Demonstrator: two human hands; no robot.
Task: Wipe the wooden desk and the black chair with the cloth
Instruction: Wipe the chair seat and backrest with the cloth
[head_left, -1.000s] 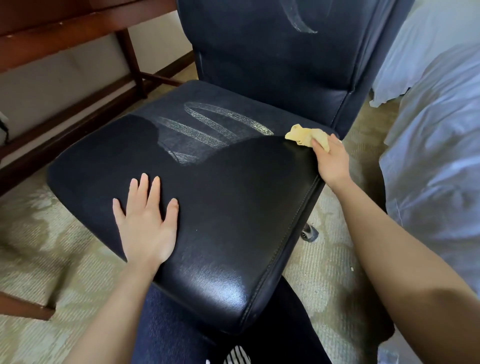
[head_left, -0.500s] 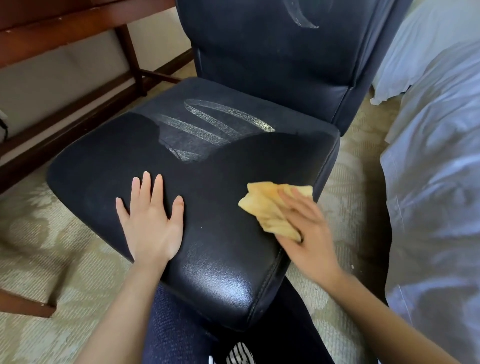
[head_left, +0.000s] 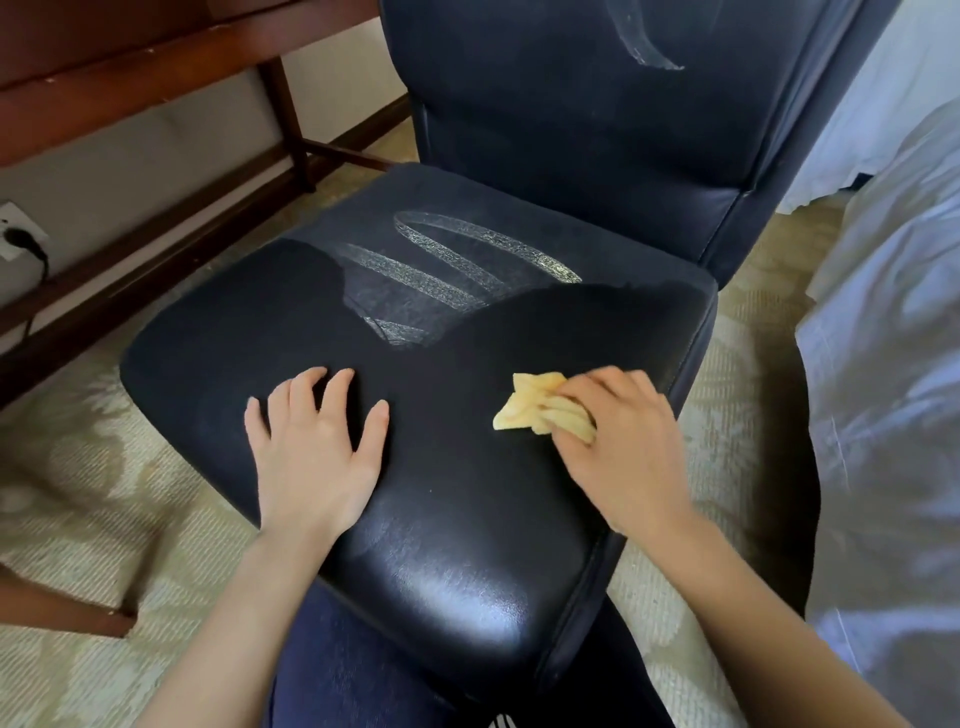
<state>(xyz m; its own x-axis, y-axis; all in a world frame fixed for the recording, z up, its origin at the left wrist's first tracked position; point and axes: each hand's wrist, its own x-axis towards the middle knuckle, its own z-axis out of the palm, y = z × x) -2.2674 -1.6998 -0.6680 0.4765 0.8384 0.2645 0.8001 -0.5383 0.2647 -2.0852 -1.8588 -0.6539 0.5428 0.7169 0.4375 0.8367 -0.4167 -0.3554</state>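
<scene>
Since a second ago, the cloth (head_left: 540, 413) has been drawn from the far right corner of the seat (head_left: 467, 545) inward and nearer, and it now lies on the right half of the seat, well short of the edge. It is bunched under the fingers of the right hand (head_left: 623, 452), which are curled over it and press it to the leather. The fingers are blurred, so the thumb's place is perhaps under the cloth, but it cannot be told. The left hand (head_left: 317, 457) has been kept on the near left part of the seat. It is laid palm down with fingers spread and thumb out to the right, holding nothing, and is well apart from the cloth.

Pale looping streaks (head_left: 457, 260) are seen on the far half of the seat, and one more curve is seen high on the back (head_left: 571, 130) of the chair (head_left: 649, 322). The desk (head_left: 130, 67) stands at far left, with a socket (head_left: 13, 228) on the wall below it. A bed (head_left: 883, 364) is seen at right. Patterned carpet (head_left: 78, 493) lies under everything. A knee in dark trousers (head_left: 337, 670) is set against the near edge of the seat.
</scene>
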